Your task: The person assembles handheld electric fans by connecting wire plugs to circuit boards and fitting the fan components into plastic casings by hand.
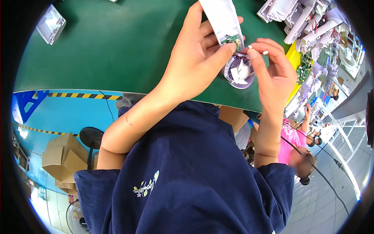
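Wires (242,53) pinched in my right hand (275,72) could snag on the fan (244,71) if I let them sag, while my left hand (191,60) clasps the white casing (220,17) (fan end near, thumb at the circuit board (232,39)) over the green table (117,46), right of centre.

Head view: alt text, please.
Left hand holds a white housing with a green circuit board and white fan at its round end; right hand holds white connectors on thin wires, over a green table. White parts pile upper right.

Left hand (194,58) holds white fan housing (221,17), green circuit board (231,39) under its thumb (223,55), right hand (276,74) pinches wire connectors (265,52), impeller (244,71) between hands
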### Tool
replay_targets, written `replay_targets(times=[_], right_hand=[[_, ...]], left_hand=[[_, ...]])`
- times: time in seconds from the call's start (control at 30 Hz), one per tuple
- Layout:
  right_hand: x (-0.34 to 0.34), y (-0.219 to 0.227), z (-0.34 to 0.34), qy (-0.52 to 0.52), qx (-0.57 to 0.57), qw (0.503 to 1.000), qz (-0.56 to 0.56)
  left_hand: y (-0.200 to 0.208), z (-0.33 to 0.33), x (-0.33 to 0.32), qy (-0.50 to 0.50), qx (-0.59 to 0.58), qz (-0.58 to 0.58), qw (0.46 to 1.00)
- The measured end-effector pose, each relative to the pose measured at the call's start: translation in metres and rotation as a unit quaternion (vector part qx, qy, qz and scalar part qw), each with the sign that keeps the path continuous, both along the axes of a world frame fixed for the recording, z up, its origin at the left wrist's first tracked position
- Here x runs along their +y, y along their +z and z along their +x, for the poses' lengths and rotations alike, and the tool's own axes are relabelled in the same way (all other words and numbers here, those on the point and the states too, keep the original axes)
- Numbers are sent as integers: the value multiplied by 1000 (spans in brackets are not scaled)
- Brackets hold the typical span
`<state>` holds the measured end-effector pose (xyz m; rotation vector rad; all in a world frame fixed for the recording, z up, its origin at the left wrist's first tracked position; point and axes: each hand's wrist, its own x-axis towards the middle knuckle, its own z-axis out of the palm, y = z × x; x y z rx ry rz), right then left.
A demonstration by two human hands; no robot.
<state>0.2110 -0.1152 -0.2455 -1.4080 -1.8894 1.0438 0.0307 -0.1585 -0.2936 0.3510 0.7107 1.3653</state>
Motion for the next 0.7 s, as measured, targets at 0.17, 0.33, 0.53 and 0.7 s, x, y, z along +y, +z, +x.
replay_targets(times=[0.17, 0.33, 0.53, 0.7], right_hand=[[3, 12, -9, 20, -72, 997, -11], [2, 26, -25, 54, -204, 976, 55], [9, 37, -31, 110, -280, 951, 73], [16, 44, -40, 143, -322, 932, 82]], left_hand=[[1, -1, 1, -5, 6, -5, 1000], [2, 0, 2, -19, -22, -26, 999], [3, 4, 0, -18, -13, -18, 1000], [3, -1, 2, -35, -9, -12, 999]])
